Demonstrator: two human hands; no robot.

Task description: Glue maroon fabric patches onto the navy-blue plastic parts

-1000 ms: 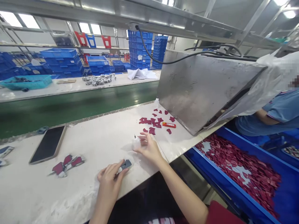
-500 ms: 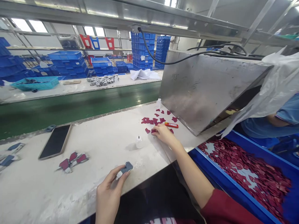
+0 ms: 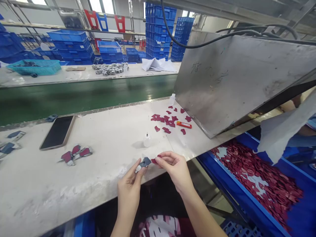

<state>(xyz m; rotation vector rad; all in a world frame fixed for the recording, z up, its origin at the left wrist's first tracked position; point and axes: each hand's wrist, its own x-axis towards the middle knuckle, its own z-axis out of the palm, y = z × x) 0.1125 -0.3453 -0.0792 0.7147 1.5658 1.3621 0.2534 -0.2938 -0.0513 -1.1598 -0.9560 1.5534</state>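
Note:
My left hand [image 3: 132,179] pinches a small grey-and-white part [image 3: 145,162] over the table's front edge. Close to its right, my right hand [image 3: 172,168] holds a dark red flat piece [image 3: 154,161] between thumb and fingers; the two pieces are near each other, with a slight gap. Beyond my hands, a small white bottle [image 3: 147,140] with a thin needle tip stands upright. Loose dark red pieces [image 3: 170,123] lie scattered behind it, beside a red-and-yellow stick-like object [image 3: 184,124]. To the left sits a cluster of grey parts with red faces [image 3: 76,154].
A phone [image 3: 58,132] lies at the left, near more grey parts [image 3: 9,147]. A slanted metal box [image 3: 237,79] stands at the right. Below it, a blue bin [image 3: 243,181] holds many red pieces. A green conveyor belt [image 3: 98,95] runs behind the table.
My right hand has come from the scattered red pieces toward my left hand, bringing one red piece. My left hand has shifted slightly right with the grey part. The view has tilted down.

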